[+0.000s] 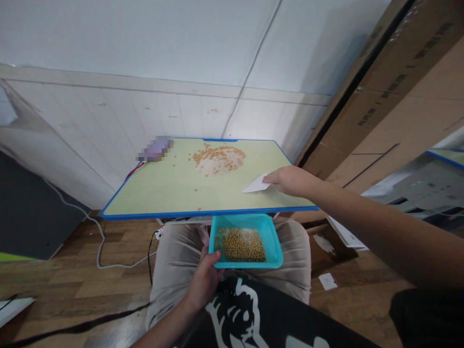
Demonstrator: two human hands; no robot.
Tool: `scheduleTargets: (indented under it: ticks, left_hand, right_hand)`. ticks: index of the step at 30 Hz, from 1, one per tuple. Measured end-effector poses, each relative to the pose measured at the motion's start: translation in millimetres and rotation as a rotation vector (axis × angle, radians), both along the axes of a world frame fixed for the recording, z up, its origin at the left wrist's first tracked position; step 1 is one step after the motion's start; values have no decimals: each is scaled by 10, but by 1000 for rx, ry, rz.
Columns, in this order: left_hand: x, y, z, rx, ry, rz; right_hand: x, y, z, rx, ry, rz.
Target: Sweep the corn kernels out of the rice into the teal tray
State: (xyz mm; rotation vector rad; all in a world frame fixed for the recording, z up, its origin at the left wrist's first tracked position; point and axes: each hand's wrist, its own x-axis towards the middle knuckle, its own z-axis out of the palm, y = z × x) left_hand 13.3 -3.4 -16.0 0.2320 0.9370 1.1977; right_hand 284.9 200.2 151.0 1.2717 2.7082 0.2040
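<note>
My left hand (pixel 207 278) grips the near left corner of a turquoise plastic tray (pixel 277 249), thumb over the rim. The tray is in my lap, against the table's front edge. Inside it lie yellowish soybeans (pixel 242 244) with some white grains on top. My right hand (pixel 286 180) pinches a white paper card (pixel 256 184), which slants down to the tabletop on the right. Beyond the card, a mixed pile of white grains and soybeans (pixel 221 160) spreads over the back middle of the table.
The low yellow-green table (pixel 163 193) has a blue rim and stands against a white wall. A pixelated purple object (pixel 155 148) with a red cord sits at its back left corner. A few stray beans dot the surface. Large cardboard boxes (pixel 362 106) lean at right.
</note>
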Motion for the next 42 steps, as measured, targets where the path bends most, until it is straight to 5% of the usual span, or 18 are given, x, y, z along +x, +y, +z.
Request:
scheduleTargets:
  ticks: [7,13,19,30,42]
  left_hand:
    - [-4,0,54,-1,10,-14]
    - [-9,6,122,-27,23,-30]
    - [-11,15,121,-45,39,-33]
    - [-79,-2,18,-21,21,-51]
    - [-32,6,66,1,33,-62]
  right_hand:
    - [18,-67,152,119,29,-17]
    - [0,148,463,240,-3,-315]
    - [100,546,401,225,-152,-541]
    - [-182,449,203,27,-312,-409]
    - [-304,98,153,-5,-173,-338]
